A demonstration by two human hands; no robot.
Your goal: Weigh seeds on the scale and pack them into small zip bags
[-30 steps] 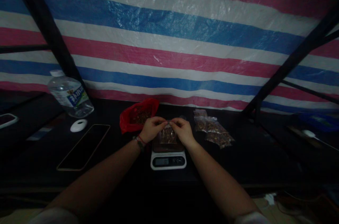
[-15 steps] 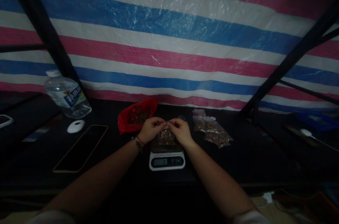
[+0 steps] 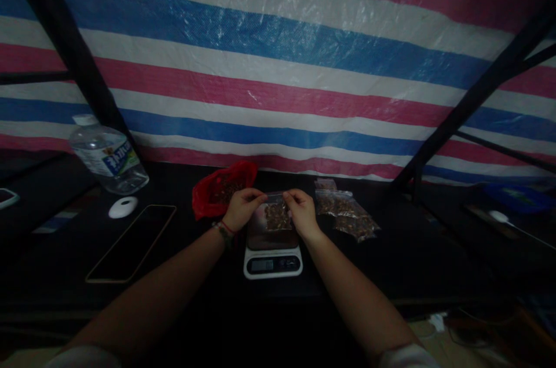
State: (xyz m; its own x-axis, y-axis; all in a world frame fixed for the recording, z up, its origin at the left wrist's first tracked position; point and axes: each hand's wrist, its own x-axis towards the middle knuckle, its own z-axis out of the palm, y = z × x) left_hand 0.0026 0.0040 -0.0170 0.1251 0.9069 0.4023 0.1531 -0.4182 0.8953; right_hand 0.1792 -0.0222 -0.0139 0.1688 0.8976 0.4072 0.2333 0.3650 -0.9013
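Note:
A small clear zip bag (image 3: pixel 278 216) with brown, grain-like bits in it is stretched between my two hands. My left hand (image 3: pixel 241 208) pinches its upper left corner. On the other side, my right hand (image 3: pixel 303 212) grips the upper right edge between thumb and fingers. Below the bag is a white kitchen scale (image 3: pixel 273 269) with a dark plate; its display is lit, but the digits are too small to read. Behind my left hand lies an open red plastic bag (image 3: pixel 202 197) holding similar brown bits. Several filled zip bags (image 3: pixel 347 210) overlap to the right of my right hand.
At the left stand a large clear bottle (image 3: pixel 110 156), a white oval case (image 3: pixel 123 207) and a dark phone (image 3: pixel 132 245). A white cable plug (image 3: pixel 498 216) lies far right. Dark metal posts flank the black table (image 3: pixel 417 263), with a striped plastic sheet (image 3: pixel 278 84) behind.
My hands have moved apart, from meeting at the zip bag's top middle to its two upper corners. The bag is now spread flatter and raised a little, showing more of the scale plate.

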